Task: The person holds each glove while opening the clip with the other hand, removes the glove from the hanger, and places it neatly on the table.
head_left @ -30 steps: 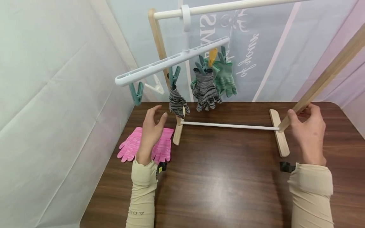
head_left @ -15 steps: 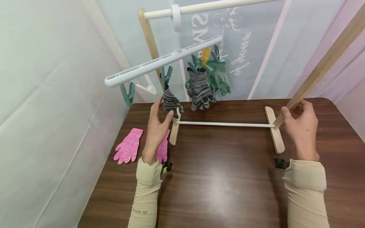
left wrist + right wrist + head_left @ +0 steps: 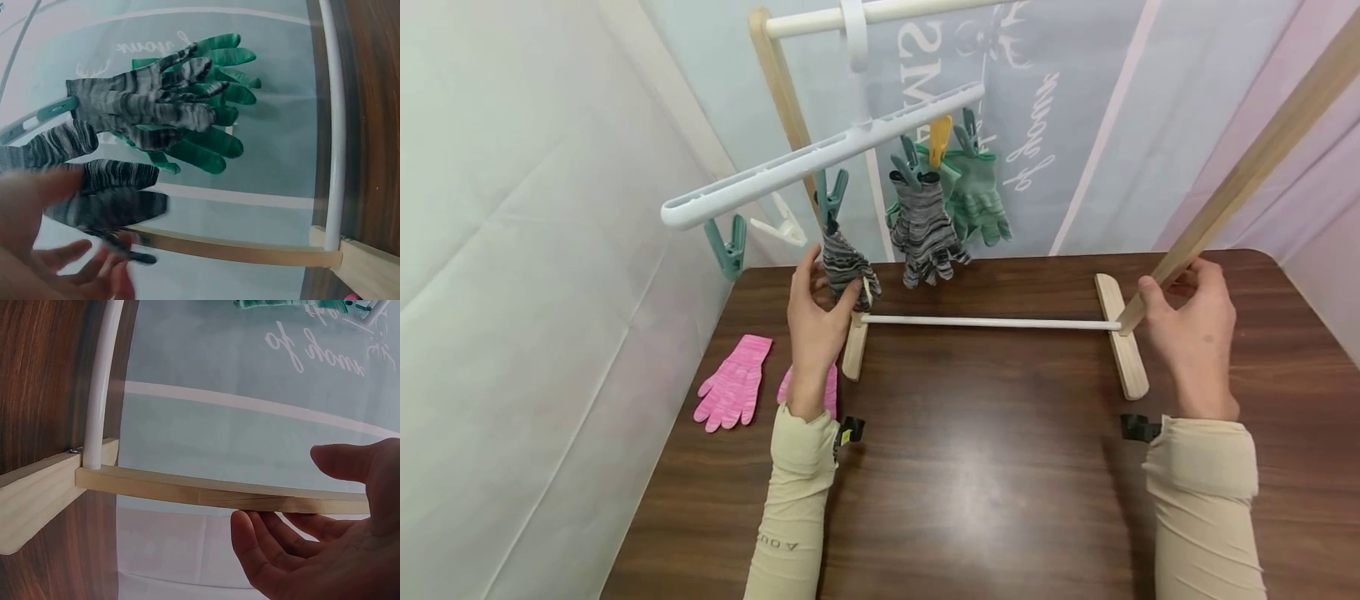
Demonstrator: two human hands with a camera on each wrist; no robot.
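My left hand (image 3: 816, 333) is around a grey-and-black striped glove (image 3: 842, 262), thumb in front and fingers behind, near the rack's left post (image 3: 781, 83). In the left wrist view its fingers are loosely bent beside the glove's fingers (image 3: 122, 203); firm contact cannot be told. My right hand (image 3: 1198, 342) is at the right wooden post (image 3: 1247, 183). Its fingertips touch the post's outer side in the right wrist view, while the thumb (image 3: 344, 461) stands apart from the wood. Clothespins hold another striped glove (image 3: 922, 229) and green gloves (image 3: 981, 200) below a white hanger (image 3: 760, 185).
Two pink gloves lie on the brown table (image 3: 985, 467): one (image 3: 735, 382) at the left, the other (image 3: 831, 390) partly under my left forearm. A teal clothespin (image 3: 727, 247) and a white one (image 3: 784, 225) hang without gloves. A white bar (image 3: 985, 322) joins the rack's feet.
My left hand has moved up and right from above the pink gloves to the nearer striped glove. My right hand stays by the right post. The head view has shifted slightly.
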